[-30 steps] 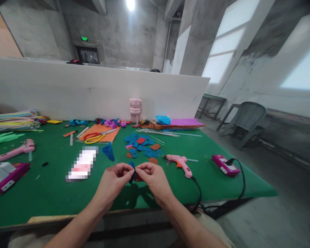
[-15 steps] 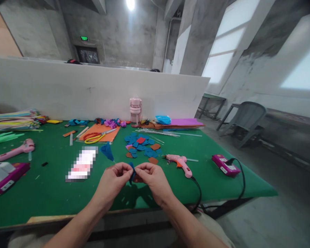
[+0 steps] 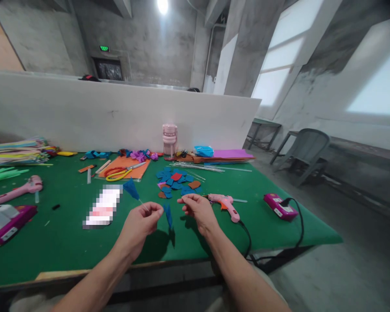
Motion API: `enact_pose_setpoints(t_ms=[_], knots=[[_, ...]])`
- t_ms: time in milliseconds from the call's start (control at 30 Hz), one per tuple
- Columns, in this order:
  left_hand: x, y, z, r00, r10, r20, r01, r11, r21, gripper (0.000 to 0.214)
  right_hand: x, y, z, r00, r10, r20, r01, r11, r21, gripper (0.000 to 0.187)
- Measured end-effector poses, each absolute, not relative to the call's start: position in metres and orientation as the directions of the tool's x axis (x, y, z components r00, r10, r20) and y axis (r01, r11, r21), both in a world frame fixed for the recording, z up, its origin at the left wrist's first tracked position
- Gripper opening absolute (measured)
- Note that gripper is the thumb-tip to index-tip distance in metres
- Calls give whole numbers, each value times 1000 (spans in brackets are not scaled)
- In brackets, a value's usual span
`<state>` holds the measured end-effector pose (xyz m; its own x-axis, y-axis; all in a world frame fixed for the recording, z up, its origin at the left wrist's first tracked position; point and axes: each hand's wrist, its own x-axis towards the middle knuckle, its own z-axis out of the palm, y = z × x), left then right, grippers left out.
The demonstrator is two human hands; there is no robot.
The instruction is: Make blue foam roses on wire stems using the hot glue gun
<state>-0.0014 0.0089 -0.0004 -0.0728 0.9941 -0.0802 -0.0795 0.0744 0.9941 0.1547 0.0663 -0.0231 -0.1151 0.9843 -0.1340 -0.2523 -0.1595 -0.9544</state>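
Note:
My left hand (image 3: 143, 223) pinches a thin pale stem (image 3: 144, 204) between thumb and fingers. One end, up and to the left, carries a blue felt-like flower shape (image 3: 130, 189). Just right of those fingertips is another blue piece (image 3: 168, 216), narrow and upright above the table; whether it is fixed to the stem I cannot tell. My right hand (image 3: 196, 210) is apart from it, fingers loosely curled with nothing visible in them. It is near a pile of cut blue pieces (image 3: 175, 182) and a pink glue gun (image 3: 225, 203).
Red-and-yellow-handled pliers (image 3: 120, 173) lie on an orange sheet (image 3: 138, 173). Behind the pile are thin wires (image 3: 198, 167) and a pink bottle (image 3: 170, 141). A second glue gun (image 3: 19, 190) is at left. A purple power strip (image 3: 279, 206) with a black cable sits at right.
My right hand has let go of the blue piece and moved right, away from my left hand. The left hand has shifted slightly left, still holding the stem.

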Motion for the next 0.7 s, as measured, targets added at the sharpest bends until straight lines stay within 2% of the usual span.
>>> enact_pose_setpoints(t_ms=[133, 200, 300, 400, 600, 700], knots=[[-4, 9, -1, -73, 994, -78, -82, 72, 994, 21, 148, 59, -20, -227, 966, -126, -234, -179, -955, 18], [-4, 8, -1, -67, 994, -82, -95, 75, 993, 21, 145, 52, -18, -288, 957, -42, -222, -110, -969, 19], [-4, 8, 1, -27, 994, -102, -146, 97, 985, 20, 143, 47, -16, -369, 927, 60, -190, -12, -982, 30], [-4, 7, 3, -5, 992, -124, -180, 121, 976, 20, 144, 47, -16, -434, 900, 45, -191, -43, -981, 33], [-5, 8, -1, -15, 992, -128, -191, 123, 974, 20, 145, 48, -17, -374, 920, 118, -180, 52, -982, 16], [-6, 9, -2, -17, 991, -133, -201, 127, 971, 20, 147, 49, -17, -326, 938, 118, -212, 49, -976, 14]])
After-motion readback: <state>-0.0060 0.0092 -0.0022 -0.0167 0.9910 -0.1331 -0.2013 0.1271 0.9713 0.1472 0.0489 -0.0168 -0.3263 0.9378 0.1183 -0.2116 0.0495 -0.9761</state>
